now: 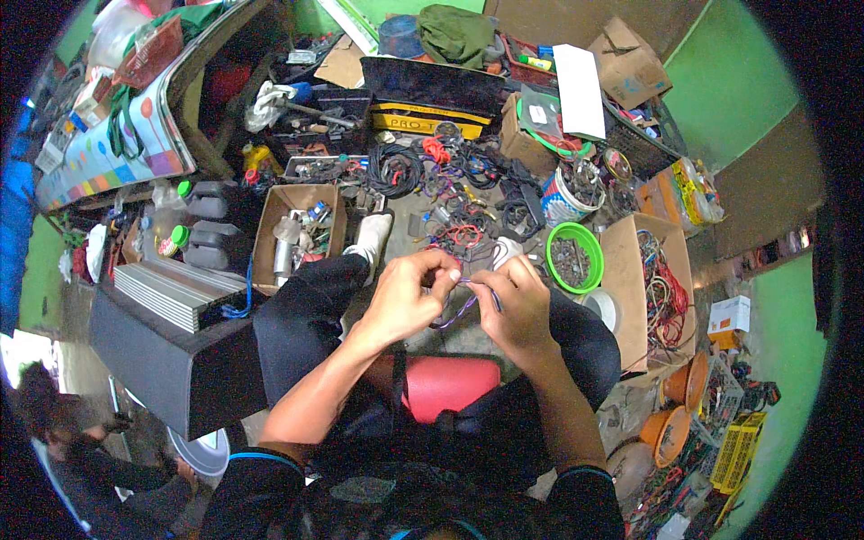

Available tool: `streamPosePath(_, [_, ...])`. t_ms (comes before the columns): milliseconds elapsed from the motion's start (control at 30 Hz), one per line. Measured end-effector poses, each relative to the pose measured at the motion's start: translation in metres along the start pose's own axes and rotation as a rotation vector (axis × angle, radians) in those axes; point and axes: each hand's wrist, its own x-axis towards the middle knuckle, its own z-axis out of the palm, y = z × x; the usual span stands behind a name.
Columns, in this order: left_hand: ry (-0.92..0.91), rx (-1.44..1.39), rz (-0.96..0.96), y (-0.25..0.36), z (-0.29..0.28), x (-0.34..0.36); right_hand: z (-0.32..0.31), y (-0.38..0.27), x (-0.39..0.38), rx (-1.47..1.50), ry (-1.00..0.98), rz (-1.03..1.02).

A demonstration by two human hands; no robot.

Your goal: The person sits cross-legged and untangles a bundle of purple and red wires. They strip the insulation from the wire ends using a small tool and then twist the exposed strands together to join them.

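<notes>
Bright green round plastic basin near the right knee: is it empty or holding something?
Not empty: many small dark pieces lie inside the bright green round plastic basin; their kind I cannot tell.

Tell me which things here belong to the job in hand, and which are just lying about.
In the job:
purple wire
left hand and right hand, both pinching it

Apparently just lying about:
coiled black cable
bright green basin of small parts
finned silver metal case
</notes>
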Motion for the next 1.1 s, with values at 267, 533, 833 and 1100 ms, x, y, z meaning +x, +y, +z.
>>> streamPosePath(267, [0.103,0.102,-0.074,-0.003,-0.003,0.001,-0.003,-0.009,0.003,0.033,-0.090,0.118])
streamPosePath(533, [-0.100,-0.866,-0.400,-0.009,-0.034,0.015,-0.019,0.004,0.003,0.451,-0.181,0.451])
streamPosePath(833, [-0.158,0.100,0.096,0.020,-0.019,0.009,-0.027,0.008,0.002,0.455,-0.254,0.412])
streamPosePath(1100, [0.105,-0.267,-0.387,-0.008,-0.010,0.012,-0.024,0.009,0.002,0.580,-0.410,0.296])
